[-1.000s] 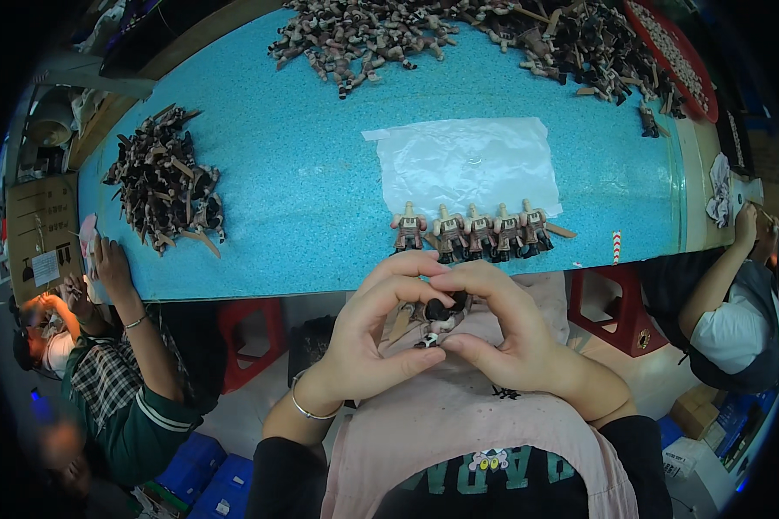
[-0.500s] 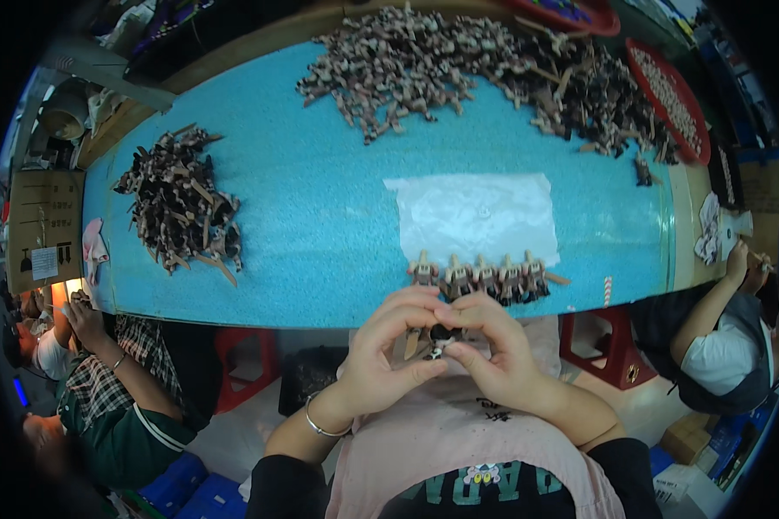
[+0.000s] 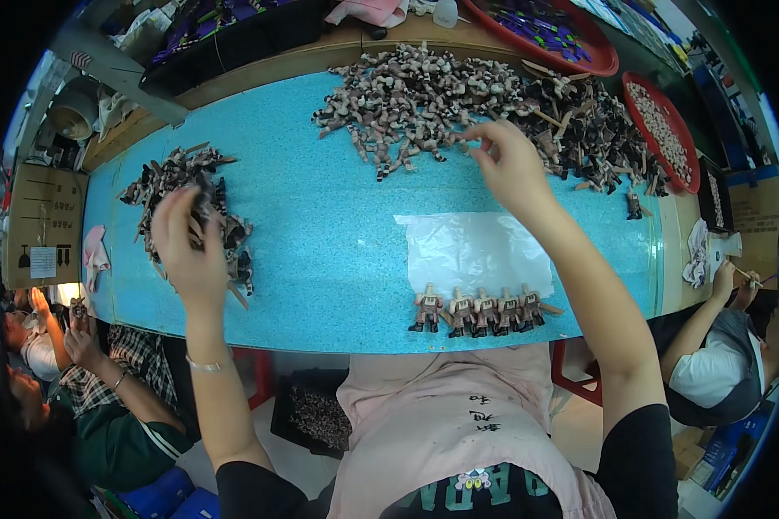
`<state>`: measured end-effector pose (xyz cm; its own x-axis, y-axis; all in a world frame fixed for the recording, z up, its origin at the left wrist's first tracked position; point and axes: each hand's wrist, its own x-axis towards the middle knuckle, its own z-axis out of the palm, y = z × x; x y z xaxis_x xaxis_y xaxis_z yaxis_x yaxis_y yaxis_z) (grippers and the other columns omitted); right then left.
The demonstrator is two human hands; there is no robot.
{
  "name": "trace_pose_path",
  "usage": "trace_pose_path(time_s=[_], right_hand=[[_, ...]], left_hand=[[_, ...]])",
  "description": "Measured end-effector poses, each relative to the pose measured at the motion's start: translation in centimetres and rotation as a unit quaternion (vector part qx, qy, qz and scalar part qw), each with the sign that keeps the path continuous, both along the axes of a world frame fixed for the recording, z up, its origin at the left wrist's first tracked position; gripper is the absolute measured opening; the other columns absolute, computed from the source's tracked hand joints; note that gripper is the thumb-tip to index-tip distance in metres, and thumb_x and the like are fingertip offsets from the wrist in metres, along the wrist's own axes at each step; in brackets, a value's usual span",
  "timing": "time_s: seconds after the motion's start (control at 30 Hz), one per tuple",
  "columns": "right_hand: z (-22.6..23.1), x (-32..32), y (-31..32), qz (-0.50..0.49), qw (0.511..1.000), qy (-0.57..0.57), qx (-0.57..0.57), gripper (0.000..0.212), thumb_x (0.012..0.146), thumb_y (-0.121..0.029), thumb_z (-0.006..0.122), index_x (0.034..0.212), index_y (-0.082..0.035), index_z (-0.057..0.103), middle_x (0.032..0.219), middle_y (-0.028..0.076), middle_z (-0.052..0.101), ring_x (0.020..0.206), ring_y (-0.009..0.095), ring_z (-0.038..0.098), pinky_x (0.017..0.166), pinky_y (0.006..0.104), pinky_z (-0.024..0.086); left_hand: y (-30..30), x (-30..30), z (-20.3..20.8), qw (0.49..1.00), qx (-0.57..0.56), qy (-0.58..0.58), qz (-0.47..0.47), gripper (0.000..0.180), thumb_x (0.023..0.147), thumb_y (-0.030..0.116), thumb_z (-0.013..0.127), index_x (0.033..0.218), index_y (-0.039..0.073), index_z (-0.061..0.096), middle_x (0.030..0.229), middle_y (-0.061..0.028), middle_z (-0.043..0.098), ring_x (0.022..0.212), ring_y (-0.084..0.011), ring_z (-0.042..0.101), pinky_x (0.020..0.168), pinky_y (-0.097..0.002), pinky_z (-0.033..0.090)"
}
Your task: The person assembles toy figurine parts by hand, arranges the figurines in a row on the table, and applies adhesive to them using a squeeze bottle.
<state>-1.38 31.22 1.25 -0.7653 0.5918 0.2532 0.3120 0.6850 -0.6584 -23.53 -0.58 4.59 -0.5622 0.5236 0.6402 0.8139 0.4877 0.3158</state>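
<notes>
My left hand [image 3: 189,251] is over the left pile of small dark figures [image 3: 234,229]. A blurred dark toy figure [image 3: 205,192] shows at its fingertips, between the fingers and thumb. My right hand [image 3: 509,164] reaches to the near edge of a large heap of pale and brown figure parts [image 3: 407,95]. Its thumb and forefinger are apart, with nothing plainly between them. Below it, several assembled figures [image 3: 485,311] stand in a row along the lower edge of a clear plastic sheet [image 3: 476,246].
Dark figure parts [image 3: 597,130] fill the heap's right side, beside a red tray of small pale pieces [image 3: 659,130]. Behind stands a red tray with purple pieces [image 3: 545,35]. A lone figure [image 3: 634,204] lies at right. Co-workers sit left [image 3: 121,389] and right [image 3: 718,346].
My hands were together at the table's near edge around a small figure. They have parted: the left went to the left pile, the right out to the large heap.
</notes>
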Motion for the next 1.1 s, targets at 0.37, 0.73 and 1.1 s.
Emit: trace_pose_path(time_s=[0.37, 0.73, 1.1], right_hand=[[-0.3, -0.6, 1.4, -0.017, 0.991, -0.107, 0.081, 0.014, 0.082, -0.009, 0.062, 0.095, -0.007, 0.063, 0.071, 0.016, 0.064, 0.07, 0.037, 0.062, 0.061, 0.0453, 0.047], [2.2, 10.4, -0.5, 0.076, 0.87, 0.046, -0.485, 0.007, 0.094, -0.006, 0.05, 0.101, -0.005, 0.052, 0.089, 0.012, 0.065, 0.078, 0.017, 0.064, 0.071, 0.0268, 0.05], [0.2, 10.9, -4.6, -0.004, 0.977, -0.034, -0.209, 0.011, 0.089, -0.003, 0.057, 0.096, 0.001, 0.051, 0.083, 0.017, 0.064, 0.08, 0.031, 0.064, 0.069, 0.0382, 0.05]], left_hand=[[-2.3, -2.9, -0.8, 0.994, -0.088, 0.016, 0.055, 0.049, 0.086, 0.014, 0.066, 0.132, 0.005, 0.052, 0.133, -0.0166, 0.05, 0.127, -0.0342, 0.044, 0.107, -0.0437, 0.032], [3.0, 16.9, -2.9, 0.895, -0.14, -0.247, -0.344, 0.058, 0.073, 0.009, 0.072, 0.128, 0.002, 0.052, 0.13, -0.0182, 0.051, 0.12, -0.036, 0.05, 0.101, -0.0462, 0.039], [3.6, 17.0, -3.5, 0.902, -0.189, -0.198, -0.334, 0.058, 0.07, 0.002, 0.071, 0.125, 0.001, 0.052, 0.125, -0.016, 0.054, 0.114, -0.0335, 0.053, 0.098, -0.0454, 0.041]])
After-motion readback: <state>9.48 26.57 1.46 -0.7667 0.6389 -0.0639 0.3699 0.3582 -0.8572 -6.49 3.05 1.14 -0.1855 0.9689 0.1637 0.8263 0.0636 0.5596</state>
